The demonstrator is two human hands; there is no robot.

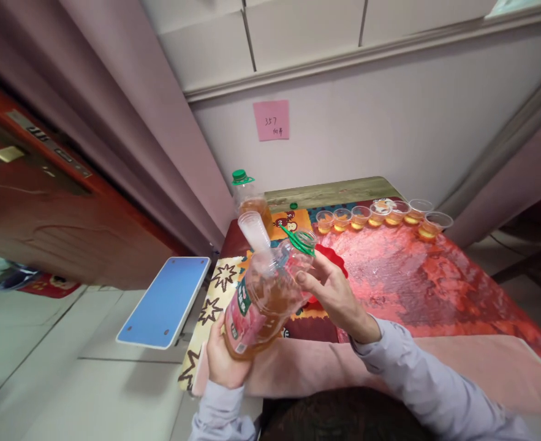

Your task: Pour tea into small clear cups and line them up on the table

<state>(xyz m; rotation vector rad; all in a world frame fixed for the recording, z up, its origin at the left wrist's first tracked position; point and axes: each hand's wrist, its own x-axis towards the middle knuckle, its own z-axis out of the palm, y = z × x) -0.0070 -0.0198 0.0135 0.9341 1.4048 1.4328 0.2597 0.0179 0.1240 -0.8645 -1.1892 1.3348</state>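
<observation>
Both hands hold a large clear plastic bottle [270, 300] of amber drink with a pink label, its neck tilted up to the right. My left hand [226, 355] is cupped round its base. Near the shoulder and the green carrying handle [300, 240], my right hand [339, 294] grips the neck end. No cap shows on the mouth. Just behind the bottle is a stack of clear plastic cups [254, 231]. A red scalloped dish [337, 260] is partly hidden by the bottle and my right hand. Several clear cups [361, 217] with a little amber liquid stand in a row.
A second bottle [253, 205] with a green cap stands at the table's back left. A loose green cap [293, 206] lies near the back edge. Along the front lies a pink cloth [454, 364]. A blue board [164, 301] is left of the table [403, 288].
</observation>
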